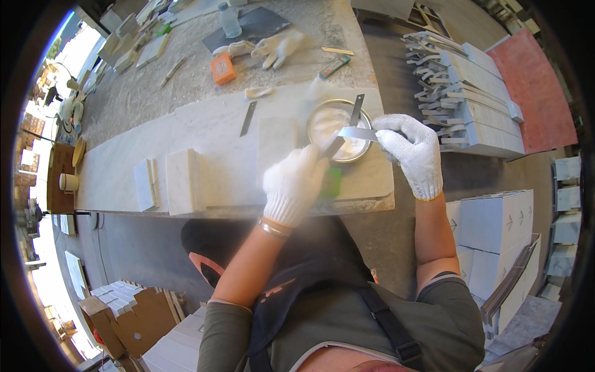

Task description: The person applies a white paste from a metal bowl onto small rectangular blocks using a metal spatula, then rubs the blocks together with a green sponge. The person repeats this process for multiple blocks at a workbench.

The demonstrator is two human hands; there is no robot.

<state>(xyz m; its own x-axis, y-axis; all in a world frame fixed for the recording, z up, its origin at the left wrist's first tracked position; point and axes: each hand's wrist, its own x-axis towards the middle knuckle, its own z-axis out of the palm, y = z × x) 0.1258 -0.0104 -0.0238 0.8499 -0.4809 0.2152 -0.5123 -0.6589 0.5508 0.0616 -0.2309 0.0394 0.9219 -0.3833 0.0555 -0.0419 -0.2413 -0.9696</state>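
Note:
Both my hands wear white knit gloves and meet above a round metal bowl [312, 144] of white paste [328, 121]. My left hand [290, 186] is closed on a flat grey scraper blade [333, 147]. In the fingers of my right hand [412, 152] is a shiny metal scraper blade [359, 133], its far end touching or just over the left one; I cannot tell which. Another dark blade [357, 106] leans on the bowl's rim. Under and beyond my left hand lies a pale marble tile [276, 139], partly hidden and hazy. A green block [330, 181] shows beside that hand.
Left on the pale slab [223, 180] stand marble tiles [181, 181] and a thinner piece [145, 184]. A dark blade [248, 119], an orange box [223, 69], gloves [279, 49], a green-handled cutter [334, 66] and a bottle [229, 22] lie farther back. Stacked boxes [496, 217] flank my right.

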